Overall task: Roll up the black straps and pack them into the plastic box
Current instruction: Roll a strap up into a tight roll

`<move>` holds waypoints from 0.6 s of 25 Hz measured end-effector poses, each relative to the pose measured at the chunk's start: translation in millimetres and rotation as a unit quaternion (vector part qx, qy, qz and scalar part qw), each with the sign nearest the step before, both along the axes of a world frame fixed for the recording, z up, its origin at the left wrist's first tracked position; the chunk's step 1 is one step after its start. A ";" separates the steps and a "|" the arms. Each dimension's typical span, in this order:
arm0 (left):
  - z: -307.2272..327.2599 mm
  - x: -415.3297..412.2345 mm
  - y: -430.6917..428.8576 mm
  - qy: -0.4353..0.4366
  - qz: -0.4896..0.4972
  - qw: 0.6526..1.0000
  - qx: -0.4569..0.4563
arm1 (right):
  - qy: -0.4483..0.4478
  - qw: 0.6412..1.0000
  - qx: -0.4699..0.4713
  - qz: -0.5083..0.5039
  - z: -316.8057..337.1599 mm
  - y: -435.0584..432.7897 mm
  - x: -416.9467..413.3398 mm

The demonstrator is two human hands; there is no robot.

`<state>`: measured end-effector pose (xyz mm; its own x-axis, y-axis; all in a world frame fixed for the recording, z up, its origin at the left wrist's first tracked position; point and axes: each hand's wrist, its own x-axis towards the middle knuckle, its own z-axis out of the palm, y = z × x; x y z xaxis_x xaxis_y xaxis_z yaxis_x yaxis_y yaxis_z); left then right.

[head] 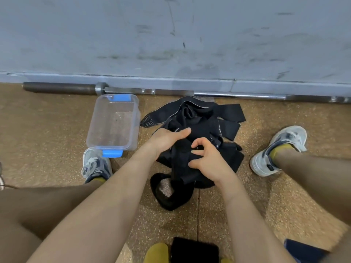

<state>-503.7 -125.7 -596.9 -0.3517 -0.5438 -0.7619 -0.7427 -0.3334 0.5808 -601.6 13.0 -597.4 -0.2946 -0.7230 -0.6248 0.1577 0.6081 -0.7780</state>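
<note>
A loose pile of black straps (207, 120) lies on a speckled brown floor (47, 120), between the spread legs of a seated person. The left hand (167, 138) rests on top of the pile, its fingers stretched out straight and held together. The right hand (207, 160) sits just beside it on the near side of the pile, with its fingers and thumb curled and pinching a fold of strap. One strap end curls into a loop nearer the person.

Left of the pile, close but apart from it, stands a clear plastic box (112, 128) with blue clips (112, 153) and no lid. A barbell (152, 91) lies along the grey wall (171, 35) behind. A pale sneaker (275, 150) sits on either side.
</note>
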 end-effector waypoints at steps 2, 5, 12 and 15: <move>8.0 -9.1 2.5 0.058 0.034 0.996 -0.061 | 0.022 1.000 0.002 0.004 -3.1 -1.9 -0.1; 59.5 -34.7 -37.8 0.245 0.265 0.918 -0.163 | -0.004 0.996 0.078 -0.048 -24.0 15.6 4.1; 171.7 -40.5 -37.5 0.339 0.060 0.904 -0.253 | 0.094 0.976 0.047 -0.189 5.6 8.5 -17.9; 203.9 -36.3 -29.6 0.383 0.038 0.866 -0.318 | 0.187 0.959 -0.005 -0.212 42.2 -0.8 -44.0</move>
